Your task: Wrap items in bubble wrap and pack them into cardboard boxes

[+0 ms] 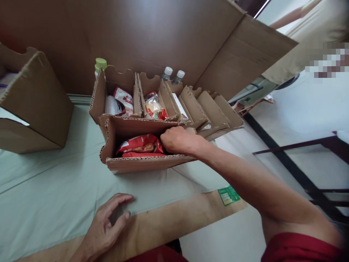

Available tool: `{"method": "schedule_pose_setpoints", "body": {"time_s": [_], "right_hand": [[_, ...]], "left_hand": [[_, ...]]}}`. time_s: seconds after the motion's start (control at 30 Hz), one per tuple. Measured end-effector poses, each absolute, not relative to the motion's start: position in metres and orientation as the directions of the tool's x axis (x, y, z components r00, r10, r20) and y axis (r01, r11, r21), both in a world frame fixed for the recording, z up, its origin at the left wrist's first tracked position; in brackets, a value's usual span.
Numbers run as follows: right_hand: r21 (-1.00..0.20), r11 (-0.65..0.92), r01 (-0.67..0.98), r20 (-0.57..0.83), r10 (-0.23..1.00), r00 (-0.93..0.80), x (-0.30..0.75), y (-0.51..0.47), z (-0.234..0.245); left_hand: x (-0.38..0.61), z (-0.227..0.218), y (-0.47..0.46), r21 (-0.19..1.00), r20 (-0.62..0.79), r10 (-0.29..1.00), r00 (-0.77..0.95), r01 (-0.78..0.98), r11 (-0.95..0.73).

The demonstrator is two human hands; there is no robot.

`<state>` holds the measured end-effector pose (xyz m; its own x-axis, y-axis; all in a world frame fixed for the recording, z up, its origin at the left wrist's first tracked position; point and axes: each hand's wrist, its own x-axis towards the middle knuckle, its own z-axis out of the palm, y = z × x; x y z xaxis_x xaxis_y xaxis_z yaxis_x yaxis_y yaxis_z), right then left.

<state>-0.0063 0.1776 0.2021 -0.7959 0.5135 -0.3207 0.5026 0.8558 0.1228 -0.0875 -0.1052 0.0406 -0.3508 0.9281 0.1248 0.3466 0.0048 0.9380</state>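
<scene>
A cardboard box (147, 165) with its top open stands at the front of the table, a shiny red snack bag (143, 145) lying in it. My right hand (178, 140) reaches into the right part of this box, its fingers curled beside the bag. The fingertips are hidden, so whether they grip the bag or the cardboard does not show. My left hand (110, 216) hovers by the table's front edge, thumb and fingers apart, with nothing in it.
Behind stands a row of cardboard bins (163, 91) holding packets. A green-capped bottle (100, 64) and clear bottles (167, 72) rise behind them. Another carton (38, 109) is at left, a green label (228, 195) on the wooden edge (169, 220). A person (305, 43) is at upper right.
</scene>
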Motion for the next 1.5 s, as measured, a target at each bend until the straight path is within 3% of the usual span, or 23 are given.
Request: {"method": "schedule_pose_setpoints", "body": {"time_s": [0.13, 0.47, 0.6, 0.67, 0.77, 0.87, 0.93, 1.0, 1.07, 1.2, 1.33, 1.5], "right_hand": [[0.145, 0.904, 0.403, -0.490, 0.419, -0.764, -0.001, 0.180, 0.222], [0.070, 0.904, 0.422, -0.529, 0.392, -0.753, -0.007, 0.184, 0.186], [0.082, 0.900, 0.428, -0.539, 0.401, -0.741, -0.008, 0.181, 0.203], [0.061, 0.908, 0.415, -0.451, 0.396, -0.800, 0.007, 0.176, 0.224], [-0.014, 0.890, 0.456, -0.083, 0.454, -0.887, 0.056, 0.162, 0.254], [-0.211, 0.797, 0.566, 0.337, 0.603, -0.723, 0.124, 0.140, 0.255], [-0.355, 0.727, 0.587, 0.521, 0.676, -0.522, 0.161, 0.126, 0.233], [-0.485, 0.660, 0.573, 0.489, 0.748, -0.448, 0.180, 0.118, 0.196], [-0.602, 0.601, 0.527, 0.359, 0.792, -0.493, 0.177, 0.115, 0.157], [-0.760, 0.518, 0.393, 0.248, 0.789, -0.562, 0.136, 0.121, 0.104], [-0.815, 0.470, 0.338, 0.252, 0.813, -0.525, 0.118, 0.113, 0.088], [-0.774, 0.525, 0.355, 0.293, 0.793, -0.534, 0.122, 0.064, 0.092]], "left_hand": [[-0.086, 0.038, -0.106, 0.922, 0.161, 0.934, -0.320, 0.386, -0.027], [-0.083, 0.033, -0.106, 0.898, 0.187, 0.939, -0.287, 0.438, -0.045], [-0.083, 0.035, -0.104, 0.889, 0.188, 0.941, -0.283, 0.457, -0.040], [-0.083, 0.035, -0.107, 0.887, 0.182, 0.938, -0.296, 0.462, -0.026], [-0.091, 0.035, -0.121, 0.875, 0.186, 0.908, -0.375, 0.484, 0.021], [-0.105, 0.042, -0.134, 0.865, 0.143, 0.841, -0.522, 0.479, 0.150], [-0.115, 0.051, -0.134, 0.875, 0.099, 0.784, -0.613, 0.429, 0.225], [-0.124, 0.061, -0.122, 0.902, 0.096, 0.748, -0.656, 0.376, 0.213], [-0.129, 0.069, -0.100, 0.930, 0.132, 0.749, -0.649, 0.343, 0.133], [-0.131, 0.069, -0.047, 0.967, 0.145, 0.815, -0.561, 0.256, 0.004], [-0.118, 0.058, -0.042, 0.987, 0.117, 0.816, -0.566, 0.159, -0.032], [-0.102, 0.060, -0.113, 0.993, -0.002, 0.751, -0.660, 0.084, 0.077]]}}
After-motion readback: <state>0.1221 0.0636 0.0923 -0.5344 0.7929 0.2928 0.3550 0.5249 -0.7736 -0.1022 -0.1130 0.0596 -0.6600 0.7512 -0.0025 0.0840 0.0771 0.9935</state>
